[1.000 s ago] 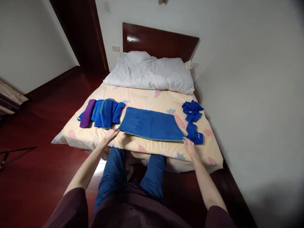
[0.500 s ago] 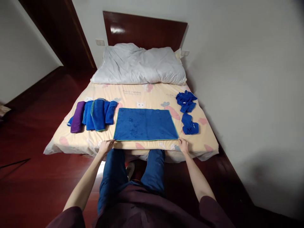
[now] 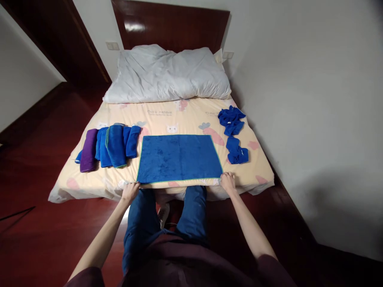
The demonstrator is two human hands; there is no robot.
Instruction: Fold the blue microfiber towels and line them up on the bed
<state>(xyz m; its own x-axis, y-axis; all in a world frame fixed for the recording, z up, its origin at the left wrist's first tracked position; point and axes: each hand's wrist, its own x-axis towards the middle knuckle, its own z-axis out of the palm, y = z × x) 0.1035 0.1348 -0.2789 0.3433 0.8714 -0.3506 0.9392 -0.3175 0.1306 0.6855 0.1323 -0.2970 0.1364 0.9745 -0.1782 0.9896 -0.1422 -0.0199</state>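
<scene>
A blue towel (image 3: 179,157) with a green edge lies spread flat near the front edge of the bed. My left hand (image 3: 131,192) pinches its near left corner, and my right hand (image 3: 228,182) is closed on its near right corner. Left of the towel lie several rolled blue towels (image 3: 116,146) side by side, with a purple rolled towel (image 3: 89,150) at their left end. To the right are crumpled blue cloths, one group (image 3: 231,119) farther back and another (image 3: 237,150) nearer to me.
The bed (image 3: 167,113) has a cream patterned sheet. A bunched white quilt (image 3: 167,75) lies across its head end, before a dark wooden headboard (image 3: 173,24). My legs touch or nearly touch the bed's front edge.
The view has shifted a little. The towel's near edge now slants, its left corner lower and closer to me, with my left hand on it. My right hand still grips the other corner.
</scene>
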